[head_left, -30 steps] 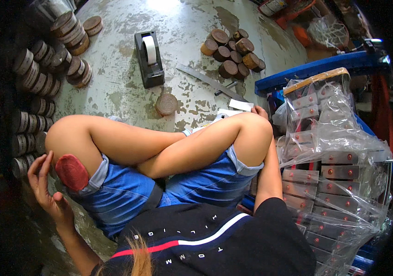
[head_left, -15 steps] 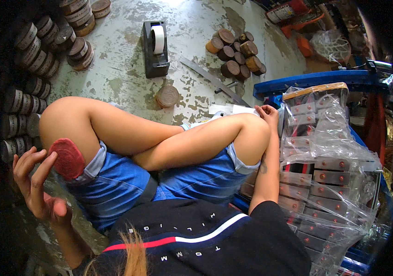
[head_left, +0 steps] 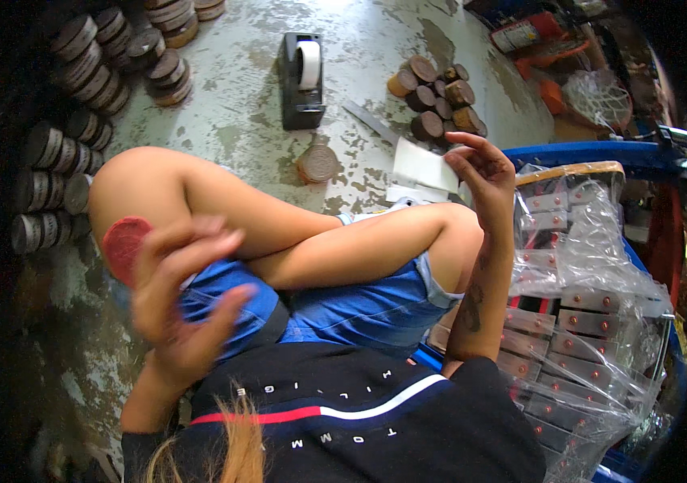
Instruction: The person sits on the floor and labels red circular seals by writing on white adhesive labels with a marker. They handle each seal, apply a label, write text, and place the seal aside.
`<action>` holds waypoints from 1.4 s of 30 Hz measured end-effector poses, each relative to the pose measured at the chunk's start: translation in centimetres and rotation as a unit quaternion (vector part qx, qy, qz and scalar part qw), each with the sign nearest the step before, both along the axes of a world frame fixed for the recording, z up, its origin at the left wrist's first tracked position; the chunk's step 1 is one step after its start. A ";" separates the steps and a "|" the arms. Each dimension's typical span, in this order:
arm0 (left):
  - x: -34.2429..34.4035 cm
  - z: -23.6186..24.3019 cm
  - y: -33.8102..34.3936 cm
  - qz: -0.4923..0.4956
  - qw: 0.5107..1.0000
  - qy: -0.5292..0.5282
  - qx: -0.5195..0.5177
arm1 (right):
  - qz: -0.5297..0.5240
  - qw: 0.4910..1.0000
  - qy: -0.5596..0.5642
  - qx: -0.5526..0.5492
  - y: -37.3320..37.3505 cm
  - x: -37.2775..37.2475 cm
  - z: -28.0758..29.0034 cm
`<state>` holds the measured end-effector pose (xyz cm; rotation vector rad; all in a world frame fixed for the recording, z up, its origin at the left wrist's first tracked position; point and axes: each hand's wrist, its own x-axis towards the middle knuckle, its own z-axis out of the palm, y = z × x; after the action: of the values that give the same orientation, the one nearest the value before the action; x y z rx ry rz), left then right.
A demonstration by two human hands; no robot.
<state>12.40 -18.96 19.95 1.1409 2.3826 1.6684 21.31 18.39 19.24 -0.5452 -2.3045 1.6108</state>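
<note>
My right hand (head_left: 486, 171) is closed, with thumb and fingertips pinching the edge of a white paper slip (head_left: 422, 166) above my bent knee. My left hand (head_left: 178, 294) hovers over my thigh, smeared by motion, its fingers apart and holding nothing that I can see. A round red disc (head_left: 123, 248) rests on my left knee beside that hand, which partly covers it. Other white papers (head_left: 408, 194) lie on the floor under the slip. On the floor in front of my legs sits a brown round piece with a ridged top (head_left: 318, 164).
A black tape dispenser (head_left: 303, 117) with a white roll stands ahead. Past the slip lie a metal ruler (head_left: 369, 121) and a cluster of dark cylinders (head_left: 427, 125). Labelled round stacks (head_left: 86, 60) line the left. Plastic-wrapped grey tagged pieces (head_left: 577, 322) fill a blue-edged rack at right.
My right hand has risen from beside the knee, lifting a white slip. My left hand has moved right and away from the red disc's outer edge. The view has shifted slightly.
</note>
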 end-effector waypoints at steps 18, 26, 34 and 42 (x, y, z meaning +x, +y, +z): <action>2.2 -6.5 5.4 -0.055 0.832 -0.525 0.173 | 0.200 0.771 -0.489 0.355 16.8 -6.4 -18.7; 3.3 -7.5 6.5 -0.058 0.927 -0.367 0.052 | 0.237 0.598 -0.381 0.664 18.3 -6.6 -23.4; 1.1 -16.2 16.9 -0.125 0.833 0.059 -0.536 | 0.216 0.617 -0.464 0.597 19.9 -5.7 -25.0; 0.8 -15.4 15.6 -0.105 0.967 -0.016 -0.230 | 0.211 0.620 -0.410 0.635 23.2 -4.2 -28.0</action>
<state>13.22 -3.37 4.58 1.2075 2.3482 0.9871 17.14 41.59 -8.78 -0.3340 -3.5234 -0.7797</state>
